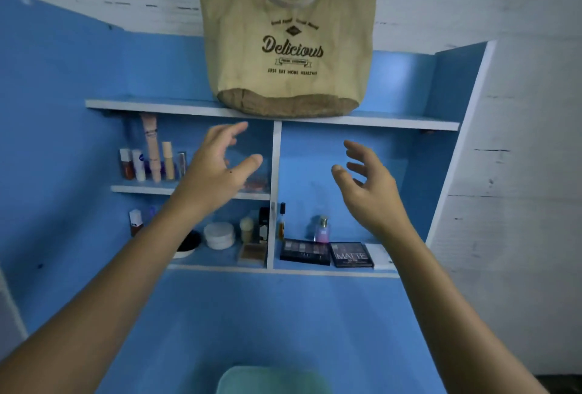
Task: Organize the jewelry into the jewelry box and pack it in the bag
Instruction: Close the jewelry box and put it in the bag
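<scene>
The blue shelf unit (277, 111) fills the wall ahead of me, and on its top board stands the jute bag (288, 47), upright, mouth and handle up, printed front facing me, its long axis running left to right along the board. My arms reach up toward it. I judge I am at the fetching-the-bag step: both hands are below its base, not touching it. My left hand (217, 166) is spread wide, fingers straight and thumb apart, holding nothing. My right hand (368, 185) is open too, fingers loosely fanned, empty. Next, I think, each hand must rise to a side of the bag and lift it clear of the board without tipping it.

At the bottom edge a pale green thing (271, 381) shows, perhaps the jewelry box, but I cannot tell; no jewelry is visible. On the lower shelves sit eyeshadow palettes (327, 254) and small bottles (148, 160).
</scene>
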The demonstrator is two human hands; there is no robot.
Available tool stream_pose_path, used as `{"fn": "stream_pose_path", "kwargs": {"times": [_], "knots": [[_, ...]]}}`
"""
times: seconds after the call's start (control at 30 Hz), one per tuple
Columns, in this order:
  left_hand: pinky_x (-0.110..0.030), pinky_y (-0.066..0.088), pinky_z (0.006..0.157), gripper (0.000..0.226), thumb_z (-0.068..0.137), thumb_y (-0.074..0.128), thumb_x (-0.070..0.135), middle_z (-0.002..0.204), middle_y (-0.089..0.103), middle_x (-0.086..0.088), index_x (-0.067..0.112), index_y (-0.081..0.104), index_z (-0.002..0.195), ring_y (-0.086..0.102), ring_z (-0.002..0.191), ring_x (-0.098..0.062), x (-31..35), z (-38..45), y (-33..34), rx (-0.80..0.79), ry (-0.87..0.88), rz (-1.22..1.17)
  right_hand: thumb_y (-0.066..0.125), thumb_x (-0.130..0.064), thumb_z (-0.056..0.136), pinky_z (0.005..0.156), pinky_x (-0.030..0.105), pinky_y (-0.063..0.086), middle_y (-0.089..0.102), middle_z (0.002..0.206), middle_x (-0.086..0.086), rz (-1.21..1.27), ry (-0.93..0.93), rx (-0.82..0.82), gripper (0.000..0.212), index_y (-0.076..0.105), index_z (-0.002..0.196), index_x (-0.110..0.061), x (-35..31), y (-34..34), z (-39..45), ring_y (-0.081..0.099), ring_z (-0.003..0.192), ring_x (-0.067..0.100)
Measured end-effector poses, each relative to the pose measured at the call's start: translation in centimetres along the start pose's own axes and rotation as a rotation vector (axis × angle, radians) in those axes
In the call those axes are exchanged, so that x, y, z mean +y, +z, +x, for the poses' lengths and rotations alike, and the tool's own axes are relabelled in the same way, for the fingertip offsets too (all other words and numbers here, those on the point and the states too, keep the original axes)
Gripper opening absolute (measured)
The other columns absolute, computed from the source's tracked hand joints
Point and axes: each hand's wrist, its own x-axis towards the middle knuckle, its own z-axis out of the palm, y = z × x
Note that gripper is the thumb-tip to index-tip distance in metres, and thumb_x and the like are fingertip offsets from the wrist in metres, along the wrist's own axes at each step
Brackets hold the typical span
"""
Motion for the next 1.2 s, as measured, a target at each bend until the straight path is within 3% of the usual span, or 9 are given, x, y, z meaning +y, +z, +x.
{"fn": "stream_pose_path", "kwargs": {"times": [0.07,0.17,0.33,0.53,0.63,0.7,0.87,1.07,1.2], "knots": [[-0.035,0.042,0.106,0.054,0.094,0.064,0.031,0.135,0.039,0.016,0.028,0.045,0.144,0.042,0.126,-0.001,0.6,2.0,-0.5,0.031,0.028,0.037,0.059,-0.031,0.097,0.104,0.037,0.048,0.051,0.137,-0.011,-0.017,-0.02,0.023,0.045,0.048,0.141,-0.029,-0.8,-0.4,1.8,0.053,0.12,0.006],[-0.041,0.041,0.11,0.055,0.093,0.066,0.031,0.134,0.04,0.012,0.026,0.046,0.144,0.042,0.127,-0.005,1.8,5.1,-1.3,0.101,0.086,0.069,0.059,-0.032,0.097,0.101,0.039,0.049,0.052,0.134,-0.014,-0.033,-0.05,0.063,0.042,0.05,0.138,-0.032,-2.3,-1.1,4.6,0.054,0.119,0.006],[-0.027,0.029,0.109,0.061,0.092,0.066,0.032,0.147,0.037,-0.001,0.019,0.042,0.147,0.038,0.135,-0.014,3.3,9.9,-2.4,0.194,0.089,0.137,0.059,-0.038,0.095,0.097,0.039,0.051,0.052,0.133,-0.015,-0.057,-0.065,0.148,0.042,0.05,0.136,-0.032,-4.4,-1.9,9.2,0.052,0.121,0.008],[-0.043,0.029,0.114,0.071,0.087,0.066,0.043,0.149,0.033,-0.01,0.015,0.038,0.147,0.031,0.139,-0.029,2.8,14.3,-2.1,0.224,-0.08,0.213,0.058,-0.039,0.094,0.091,0.041,0.053,0.047,0.143,-0.001,-0.108,-0.005,0.187,0.054,0.041,0.145,-0.029,-4.9,-1.8,13.7,0.049,0.125,0.017],[-0.049,0.036,0.108,0.069,0.084,0.065,0.047,0.143,0.036,-0.014,0.015,0.041,0.141,0.036,0.133,-0.037,1.8,15.7,-2.0,0.196,-0.22,0.226,0.06,-0.036,0.094,0.097,0.034,0.044,0.044,0.147,0.004,-0.174,0.029,0.185,0.067,0.03,0.153,-0.023,-5.0,-1.7,15.6,0.043,0.134,0.024],[-0.048,0.04,0.105,0.073,0.084,0.064,0.046,0.142,0.039,-0.014,0.017,0.037,0.144,0.041,0.13,-0.036,1.1,16.1,-2.0,0.162,-0.281,0.202,0.061,-0.033,0.093,0.101,0.034,0.038,0.043,0.149,0.007,-0.196,0.09,0.167,0.073,0.024,0.155,-0.019,-5.1,-1.8,16.7,0.04,0.136,0.026],[-0.035,0.042,0.091,0.064,0.089,0.061,0.041,0.134,0.052,-0.01,0.014,0.039,0.143,0.052,0.121,-0.03,0.3,16.7,-1.9,0.104,-0.267,0.165,0.064,-0.027,0.09,0.08,0.029,0.041,0.048,0.141,0.009,-0.234,0.178,0.103,0.078,0.02,0.155,-0.021,-4.6,-1.3,17.8,0.051,0.121,0.028],[-0.036,0.043,0.092,0.061,0.088,0.061,0.04,0.133,0.053,-0.009,0.016,0.042,0.141,0.053,0.12,-0.029,0.6,16.7,-2.1,0.099,-0.239,0.152,0.07,-0.027,0.087,0.103,0.041,0.046,0.049,0.142,0.007,-0.202,0.163,0.141,0.084,0.022,0.155,-0.022,-4.0,-1.3,17.6,0.048,0.129,0.029],[-0.035,0.043,0.093,0.06,0.089,0.062,0.04,0.132,0.054,-0.007,0.017,0.042,0.141,0.054,0.118,-0.027,1.1,16.2,-2.5,0.11,-0.206,0.135,0.071,-0.028,0.086,0.097,0.046,0.052,0.049,0.142,0.004,-0.181,0.129,0.167,0.083,0.024,0.154,-0.023,-4.2,-1.4,16.9,0.05,0.127,0.028]]}}
